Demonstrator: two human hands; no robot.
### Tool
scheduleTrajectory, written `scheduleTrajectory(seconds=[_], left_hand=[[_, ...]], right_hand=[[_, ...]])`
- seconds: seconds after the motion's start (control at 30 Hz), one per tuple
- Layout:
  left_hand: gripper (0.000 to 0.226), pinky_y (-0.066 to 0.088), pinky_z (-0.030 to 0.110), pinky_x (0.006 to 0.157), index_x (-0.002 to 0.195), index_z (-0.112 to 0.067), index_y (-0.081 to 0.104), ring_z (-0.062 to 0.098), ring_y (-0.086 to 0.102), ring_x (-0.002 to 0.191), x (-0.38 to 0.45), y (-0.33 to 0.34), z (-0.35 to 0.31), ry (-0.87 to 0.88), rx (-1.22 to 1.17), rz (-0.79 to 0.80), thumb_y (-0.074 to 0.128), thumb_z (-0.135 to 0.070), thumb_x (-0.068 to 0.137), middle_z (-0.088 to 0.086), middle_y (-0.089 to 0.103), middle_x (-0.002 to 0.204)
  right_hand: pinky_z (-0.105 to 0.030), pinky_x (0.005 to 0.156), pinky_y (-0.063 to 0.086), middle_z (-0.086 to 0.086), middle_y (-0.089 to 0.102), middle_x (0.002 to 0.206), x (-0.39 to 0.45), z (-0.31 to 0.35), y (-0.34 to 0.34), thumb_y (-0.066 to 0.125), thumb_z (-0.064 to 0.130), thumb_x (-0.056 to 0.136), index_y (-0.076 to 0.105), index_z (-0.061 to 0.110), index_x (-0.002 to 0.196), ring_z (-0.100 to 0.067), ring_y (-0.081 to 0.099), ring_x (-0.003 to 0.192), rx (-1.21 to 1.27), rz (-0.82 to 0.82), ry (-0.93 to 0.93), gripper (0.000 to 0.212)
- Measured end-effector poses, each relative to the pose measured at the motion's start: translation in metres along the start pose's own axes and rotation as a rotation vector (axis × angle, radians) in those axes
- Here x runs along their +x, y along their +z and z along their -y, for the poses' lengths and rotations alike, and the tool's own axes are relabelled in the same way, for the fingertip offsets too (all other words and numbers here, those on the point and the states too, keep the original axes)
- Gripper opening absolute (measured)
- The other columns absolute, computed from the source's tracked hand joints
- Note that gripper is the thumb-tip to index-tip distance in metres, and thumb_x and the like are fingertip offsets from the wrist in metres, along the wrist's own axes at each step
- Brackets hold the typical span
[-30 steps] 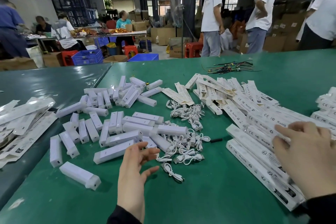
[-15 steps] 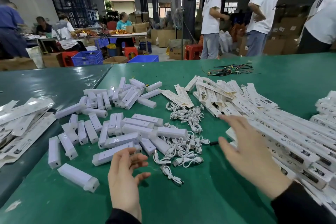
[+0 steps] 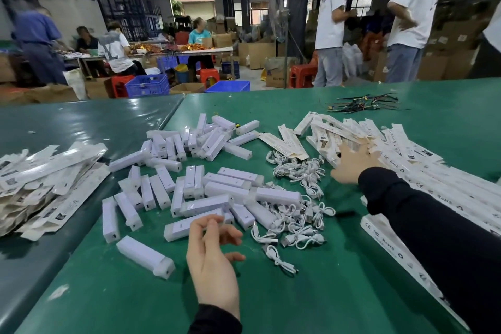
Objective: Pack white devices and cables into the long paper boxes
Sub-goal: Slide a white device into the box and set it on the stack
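Several white devices [image 3: 206, 190] lie scattered across the middle of the green table [image 3: 311, 293]. White coiled cables [image 3: 298, 222] are heaped just right of them. Flat long paper boxes [image 3: 325, 135] are piled at the far right, with packed boxes [image 3: 406, 171] beside them. My left hand [image 3: 214, 260] hovers with relaxed fingers at the near end of one long device [image 3: 193, 224], holding nothing. My right hand [image 3: 352, 163] reaches out with spread fingers onto the pile of flat boxes; its fingertips are blurred.
A heap of flattened white packaging [image 3: 40, 184] lies at the left. Black cable ties [image 3: 360, 104] sit at the far side. Beyond the table people stand and sit among cardboard cartons, a blue crate [image 3: 147, 85] and red stools.
My right hand has travelled from the near packed boxes forward and left to the flat box pile. My left hand stays near the long device. The camera has tilted a little.
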State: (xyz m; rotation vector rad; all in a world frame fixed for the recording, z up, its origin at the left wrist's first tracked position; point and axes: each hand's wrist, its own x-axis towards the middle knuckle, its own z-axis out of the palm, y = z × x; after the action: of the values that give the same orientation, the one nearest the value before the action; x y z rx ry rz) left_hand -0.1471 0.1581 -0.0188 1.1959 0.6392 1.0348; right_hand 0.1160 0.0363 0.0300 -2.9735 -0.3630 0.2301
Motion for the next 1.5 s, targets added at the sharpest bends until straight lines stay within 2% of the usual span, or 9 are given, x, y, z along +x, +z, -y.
scheduleTrajectory(seconds=[0.17,0.43,0.53,0.67,0.8,0.93,1.23,1.37,1.5], left_hand=[[0.023,0.042,0.024,0.045,0.086,-0.015,0.054,0.011,0.056,0.060,-0.002,0.001,0.001,-0.002,0.007,0.017,0.037,-0.014,0.102,0.001,0.063,0.063],[0.024,0.042,0.024,0.044,0.085,-0.014,0.054,0.011,0.055,0.059,-0.003,0.000,0.000,-0.025,-0.006,0.031,0.037,-0.014,0.102,0.001,0.063,0.063],[0.023,0.042,0.023,0.043,0.085,-0.013,0.054,0.011,0.055,0.058,-0.004,0.001,0.000,-0.030,-0.009,0.042,0.038,-0.012,0.102,0.001,0.062,0.062],[0.023,0.041,0.022,0.043,0.085,-0.011,0.054,0.010,0.055,0.057,-0.004,0.001,0.000,-0.032,-0.011,0.051,0.038,-0.011,0.101,0.001,0.062,0.062],[0.023,0.041,0.023,0.043,0.085,-0.010,0.055,0.010,0.054,0.055,-0.003,0.000,-0.001,-0.030,-0.013,0.058,0.039,-0.010,0.101,0.001,0.062,0.061],[0.022,0.041,0.024,0.044,0.085,-0.010,0.054,0.012,0.053,0.054,-0.003,-0.001,-0.002,-0.044,-0.018,0.064,0.039,-0.008,0.101,0.003,0.060,0.060],[0.016,0.043,0.022,0.043,0.086,-0.008,0.060,0.011,0.054,0.055,-0.002,-0.002,-0.001,-0.180,-0.093,0.175,0.048,-0.006,0.097,0.006,0.062,0.064],[0.026,0.054,0.023,0.057,0.108,-0.013,0.068,0.014,0.070,0.080,0.002,-0.002,-0.002,-0.279,-0.233,0.305,0.064,-0.020,0.083,0.008,0.074,0.095],[0.050,0.059,0.031,0.078,0.117,-0.010,0.062,0.021,0.070,0.100,0.007,-0.002,-0.006,-0.346,-0.469,0.333,0.067,-0.027,0.071,0.009,0.073,0.109]], right_hand=[[-0.043,0.100,0.043,-0.018,0.057,0.126,0.003,0.000,0.014,0.056,0.022,0.093,0.038,0.008,0.136,-0.037,0.051,0.121,-0.068,-0.041,-0.094,0.049],[-0.031,0.068,0.057,-0.015,0.073,0.082,0.005,0.002,0.014,0.060,0.002,0.087,0.074,-0.003,0.090,-0.025,0.070,0.075,0.363,-0.047,-0.163,0.014],[-0.017,0.039,0.040,-0.004,0.067,0.056,0.001,0.002,0.010,0.065,0.008,0.086,0.073,0.003,0.073,-0.013,0.059,0.045,0.470,0.077,-0.119,0.016],[-0.028,0.061,0.041,-0.013,0.061,0.079,0.009,0.011,0.018,0.060,0.020,0.088,0.066,0.003,0.096,-0.028,0.057,0.075,0.388,-0.249,-0.146,0.019],[-0.037,0.087,0.046,-0.020,0.058,0.124,0.014,0.024,0.036,0.058,0.027,0.096,0.043,0.002,0.133,-0.036,0.057,0.110,0.182,-0.149,-0.217,0.048],[-0.035,0.074,0.046,-0.019,0.062,0.098,0.011,0.026,0.031,0.054,0.011,0.094,0.052,0.003,0.093,-0.034,0.059,0.090,0.050,-0.245,-0.258,0.008],[-0.033,0.053,0.046,-0.008,0.060,0.056,-0.067,0.009,-0.019,0.047,0.006,0.093,0.061,0.003,0.064,-0.027,0.056,0.052,0.476,-0.758,-0.386,0.032],[-0.019,0.046,0.053,-0.014,0.074,0.073,-0.133,0.009,-0.007,0.055,0.008,0.094,0.067,-0.001,0.095,-0.016,0.069,0.055,1.532,-0.055,-0.259,0.015],[-0.017,0.043,0.052,-0.025,0.072,0.083,-0.173,0.016,0.037,0.059,0.008,0.083,0.064,-0.007,0.105,-0.018,0.068,0.057,1.685,0.608,-0.109,0.027]])
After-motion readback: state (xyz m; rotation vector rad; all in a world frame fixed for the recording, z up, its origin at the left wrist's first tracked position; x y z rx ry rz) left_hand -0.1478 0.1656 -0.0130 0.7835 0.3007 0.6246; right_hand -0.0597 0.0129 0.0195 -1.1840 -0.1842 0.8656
